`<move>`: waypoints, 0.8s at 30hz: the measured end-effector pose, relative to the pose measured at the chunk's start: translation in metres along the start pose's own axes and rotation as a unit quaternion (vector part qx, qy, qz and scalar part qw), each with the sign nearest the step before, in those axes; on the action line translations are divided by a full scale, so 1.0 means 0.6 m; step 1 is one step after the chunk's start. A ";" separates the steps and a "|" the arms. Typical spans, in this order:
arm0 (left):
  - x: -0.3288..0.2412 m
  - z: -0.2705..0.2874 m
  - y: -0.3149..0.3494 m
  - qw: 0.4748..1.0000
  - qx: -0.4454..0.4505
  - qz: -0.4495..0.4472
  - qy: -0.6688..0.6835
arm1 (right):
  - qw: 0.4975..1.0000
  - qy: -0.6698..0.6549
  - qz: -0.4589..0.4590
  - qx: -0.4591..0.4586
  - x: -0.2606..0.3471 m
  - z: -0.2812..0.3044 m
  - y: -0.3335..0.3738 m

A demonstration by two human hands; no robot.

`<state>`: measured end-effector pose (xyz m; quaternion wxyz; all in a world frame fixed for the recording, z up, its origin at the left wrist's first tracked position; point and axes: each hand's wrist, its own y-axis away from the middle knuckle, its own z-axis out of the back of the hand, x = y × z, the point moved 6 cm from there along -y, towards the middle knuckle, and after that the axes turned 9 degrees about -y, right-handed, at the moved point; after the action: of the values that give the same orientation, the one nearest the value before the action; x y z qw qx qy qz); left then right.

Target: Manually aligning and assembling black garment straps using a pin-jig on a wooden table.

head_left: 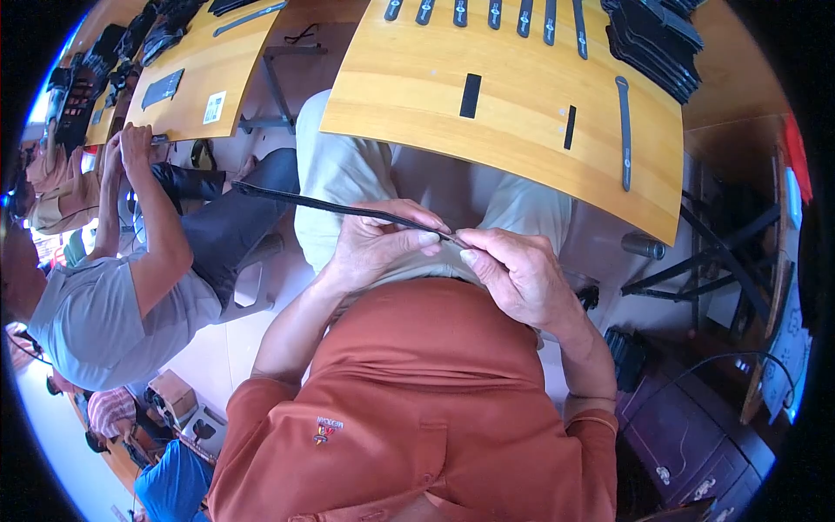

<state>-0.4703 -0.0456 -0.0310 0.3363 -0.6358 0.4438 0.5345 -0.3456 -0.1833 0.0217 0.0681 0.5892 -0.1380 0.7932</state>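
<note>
A long, narrow black strap [322,204] stretches over my lap, its free end pointing out to the left. My left hand [378,244] pinches it near its right end between thumb and fingers. Just beside it, my right hand [522,270] is closed on the very tip of the strap, thumb and forefinger pressed together. Both hands are close together, below the table's near edge. What exactly lies between the right fingertips is too small to tell.
On the wooden table [400,96] ahead lie two short black strips [470,96], a long grey strap [624,135], a row of several similar straps [495,13] and a stack of black pieces [657,48]. A co-worker [130,278] sits left at another table [196,65].
</note>
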 end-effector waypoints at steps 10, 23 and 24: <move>0.005 0.008 0.000 1.000 0.000 -0.020 -0.004 | 0.999 0.031 0.010 0.005 -0.003 0.000 0.003; -0.020 0.004 0.003 0.939 -0.021 -0.088 -0.333 | 0.995 0.099 0.005 0.034 -0.001 -0.009 0.005; -0.025 0.000 0.002 0.925 -0.018 -0.117 -0.360 | 0.994 0.102 -0.011 0.043 -0.003 -0.008 0.004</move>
<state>-0.4721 -0.0428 -0.0160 0.5220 -0.4542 0.2050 0.6922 -0.3503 -0.1838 0.0185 0.0653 0.5092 -0.0897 0.8535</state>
